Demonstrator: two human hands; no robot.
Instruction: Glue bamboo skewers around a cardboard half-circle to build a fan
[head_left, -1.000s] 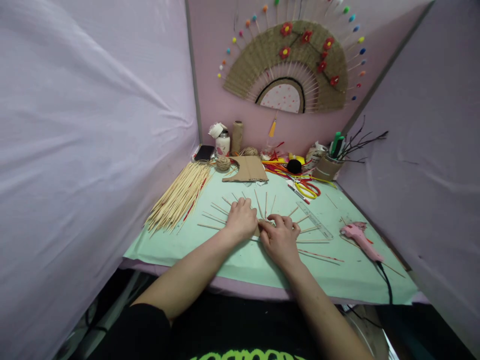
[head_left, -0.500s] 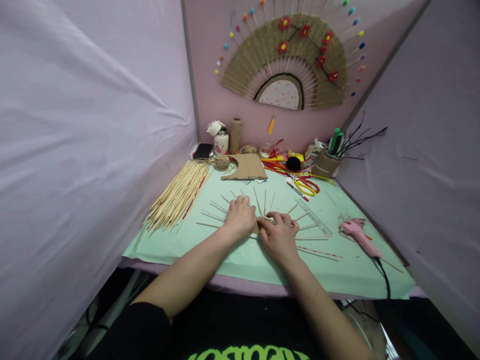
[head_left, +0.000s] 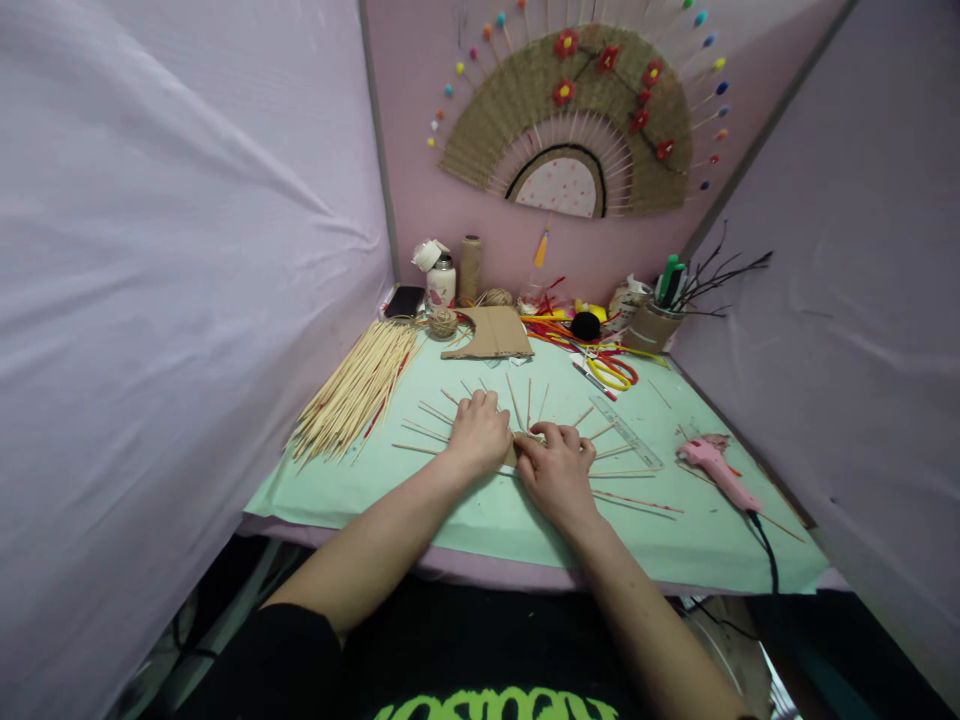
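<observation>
A fan-shaped spread of thin bamboo sticks (head_left: 415,449) lies in front of me, radiating from a small brown cardboard piece (head_left: 511,458). My left hand (head_left: 480,432) rests on the left part of this stick fan, its fingers curled down over the sticks. Close beside it, my right hand (head_left: 559,468) is bent over the fan's centre, thumb and forefinger together near the base of the sticks. Some pale strand shows between the hands, but what the right fingertips hold is hidden.
A pile of bamboo sticks (head_left: 356,390) lies left. Cut cardboard (head_left: 491,332), a twine ball (head_left: 442,322) and yellow-handled scissors (head_left: 611,374) lie behind. Right are a clear ruler (head_left: 628,434) and corded pink glue gun (head_left: 720,472). A decorated fan (head_left: 487,130) hangs on the wall.
Both hands keep nearly the same place and pose on the stick fan. The whole view has shifted very slightly.
</observation>
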